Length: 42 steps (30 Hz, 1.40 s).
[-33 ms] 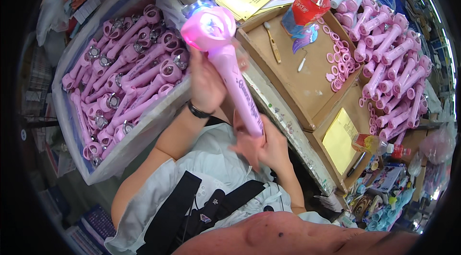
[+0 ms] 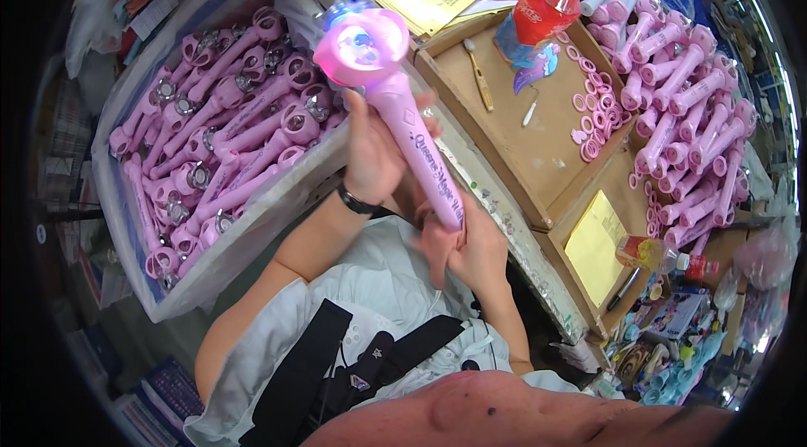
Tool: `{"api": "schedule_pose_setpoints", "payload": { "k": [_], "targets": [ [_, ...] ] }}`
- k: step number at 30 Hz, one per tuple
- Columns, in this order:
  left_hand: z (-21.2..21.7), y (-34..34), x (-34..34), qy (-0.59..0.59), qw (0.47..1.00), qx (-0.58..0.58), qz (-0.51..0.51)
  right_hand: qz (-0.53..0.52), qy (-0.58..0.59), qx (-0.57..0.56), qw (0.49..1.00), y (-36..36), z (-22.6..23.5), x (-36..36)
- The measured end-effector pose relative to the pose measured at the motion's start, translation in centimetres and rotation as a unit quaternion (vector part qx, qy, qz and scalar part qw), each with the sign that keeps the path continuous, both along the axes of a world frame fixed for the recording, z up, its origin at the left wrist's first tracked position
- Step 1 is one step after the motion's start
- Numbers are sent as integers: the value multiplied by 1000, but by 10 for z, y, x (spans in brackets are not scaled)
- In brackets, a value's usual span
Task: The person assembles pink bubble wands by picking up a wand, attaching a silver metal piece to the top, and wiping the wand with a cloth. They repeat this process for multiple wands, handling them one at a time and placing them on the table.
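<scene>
A pink toy wand (image 2: 424,157) with dark lettering along its handle is held slanting in front of me, its ring-shaped head lit white, blue and pink at the upper left. My left hand (image 2: 376,157) wraps loosely round the handle just below the head, thumb on the near side and fingertips showing past the far side. Lower down, my right hand (image 2: 483,249) grips the butt end together with a peach-coloured cloth (image 2: 439,255). Part of the right hand's fingers is hidden by the cloth and the wand.
To the left stands a white lined crate (image 2: 244,275) heaped with similar pink wands (image 2: 227,140). A cardboard tray (image 2: 513,157) on the bench holds a toothbrush (image 2: 479,77), a red-capped bottle (image 2: 542,14) and pink rings (image 2: 594,115). Pink handles (image 2: 693,111) are piled at right.
The wand has rolled slightly, so its lettering faces up more. My left hand has shifted a little down and to the right.
</scene>
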<state>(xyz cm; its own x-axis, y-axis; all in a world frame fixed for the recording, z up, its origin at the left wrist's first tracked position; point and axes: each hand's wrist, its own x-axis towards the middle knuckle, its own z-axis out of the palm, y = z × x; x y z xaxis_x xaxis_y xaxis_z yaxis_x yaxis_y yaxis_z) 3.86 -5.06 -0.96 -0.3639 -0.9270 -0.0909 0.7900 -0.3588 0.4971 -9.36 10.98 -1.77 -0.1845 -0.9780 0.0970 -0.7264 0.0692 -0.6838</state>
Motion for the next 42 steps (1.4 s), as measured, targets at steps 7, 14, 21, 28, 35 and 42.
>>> {"api": "schedule_pose_setpoints", "payload": {
  "k": [7, 14, 21, 28, 35, 42],
  "targets": [
    [-5, -1, 4, -15, 1000, 20, 19, 27, -398, 99, 911, -11, -4, 22],
    [7, 3, -12, -25, 1000, 4, -15, 85, -727, 189, 655, 2, -11, 20],
    [-3, 10, -6, -70, 996, -29, -53, -42, -758, 222, 612, 5, -51, 25],
    [-9, 12, -5, -62, 997, -21, -48, -3, -727, 238, 644, 8, -45, 16],
    [-5, 10, -3, -78, 995, -39, -51, -19, -591, 72, 804, 5, -18, 18],
    [-2, 9, -9, -97, 989, 9, 111, -23, -57, -253, 966, -3, -39, 23]
  ]
}}
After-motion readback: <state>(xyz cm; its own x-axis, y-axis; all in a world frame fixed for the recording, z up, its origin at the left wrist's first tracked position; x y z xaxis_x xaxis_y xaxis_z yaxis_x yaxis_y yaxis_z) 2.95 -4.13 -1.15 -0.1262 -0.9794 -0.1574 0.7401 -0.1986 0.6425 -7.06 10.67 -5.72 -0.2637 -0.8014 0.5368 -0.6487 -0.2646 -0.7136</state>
